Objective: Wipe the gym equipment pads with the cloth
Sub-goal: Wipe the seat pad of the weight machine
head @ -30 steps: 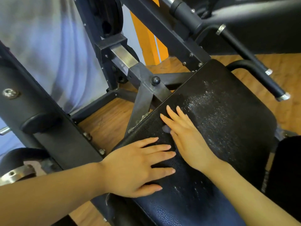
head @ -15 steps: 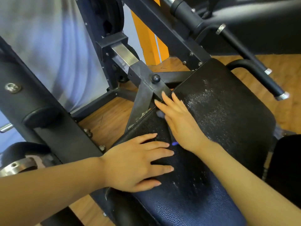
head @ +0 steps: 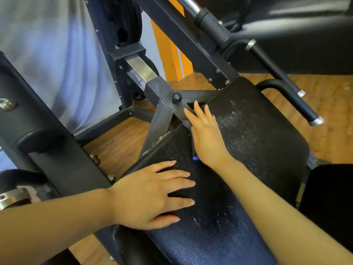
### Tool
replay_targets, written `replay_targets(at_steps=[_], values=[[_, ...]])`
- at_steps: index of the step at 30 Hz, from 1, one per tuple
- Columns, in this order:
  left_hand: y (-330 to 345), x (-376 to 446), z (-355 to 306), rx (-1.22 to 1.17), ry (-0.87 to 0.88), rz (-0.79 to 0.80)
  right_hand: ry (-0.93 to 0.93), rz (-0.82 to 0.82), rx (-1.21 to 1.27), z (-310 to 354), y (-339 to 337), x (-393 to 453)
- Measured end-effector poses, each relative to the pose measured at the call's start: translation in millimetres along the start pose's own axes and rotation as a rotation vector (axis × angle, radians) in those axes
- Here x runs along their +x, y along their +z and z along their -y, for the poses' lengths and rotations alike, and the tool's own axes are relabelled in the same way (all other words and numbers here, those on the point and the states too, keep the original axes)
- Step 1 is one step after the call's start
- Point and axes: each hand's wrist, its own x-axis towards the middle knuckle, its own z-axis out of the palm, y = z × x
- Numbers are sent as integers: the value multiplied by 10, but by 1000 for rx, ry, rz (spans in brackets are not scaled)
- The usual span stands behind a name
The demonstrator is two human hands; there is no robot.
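A black textured seat pad (head: 257, 150) fills the middle and right, speckled with wet droplets. My right hand (head: 207, 136) lies flat at the pad's far left edge, fingers straight and reaching onto the metal frame. It presses a cloth (head: 188, 124) that is almost wholly hidden; only a pale grey bit shows by the fingers and a blue bit by the wrist. My left hand (head: 150, 194) rests flat on the near left part of the pad, fingers spread.
A black steel frame with a round knob (head: 176, 97) meets the pad's far left corner. Two black handle bars (head: 298, 104) jut out at the right. Another black pad (head: 298, 22) sits top right. A frame post (head: 47, 146) stands at left on the wooden floor (head: 118, 142).
My right hand slid away from me along the pad's left side, its fingertips now past the edge onto the frame. My left hand stayed put.
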Motion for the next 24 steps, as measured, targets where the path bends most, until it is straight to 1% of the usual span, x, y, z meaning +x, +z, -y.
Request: replay_targets(at_steps=[1,3,8,10,13,15,16,18,20,22,24], values=[[1,-1,3,-3,4,2,19,-1,-1,-12,14,133],[3,-7,3,-2,6,-4,0,15,6,-51,2,83],[-5,-9,-6,13,7,-10,-63,82,120,-121,-168,-896],[-7,-12,0,15,2,-31,-55,76,85,-178,-154,-711],[-15,-1,0,5,1,-42,19,29,-15,-256,-78,11],[-22,11,8,3,6,-46,81,16,5,-297,-77,312],[-25,11,12,4,8,-40,89,17,28,-304,-78,313],[-25,5,7,13,11,-34,65,35,98,-306,-115,54],[-24,7,1,12,11,-33,42,60,157,-335,-165,-439],[-23,10,-7,2,3,-27,64,71,193,-391,-212,-870],[-17,17,2,4,-4,-31,75,74,174,-471,-233,-883]])
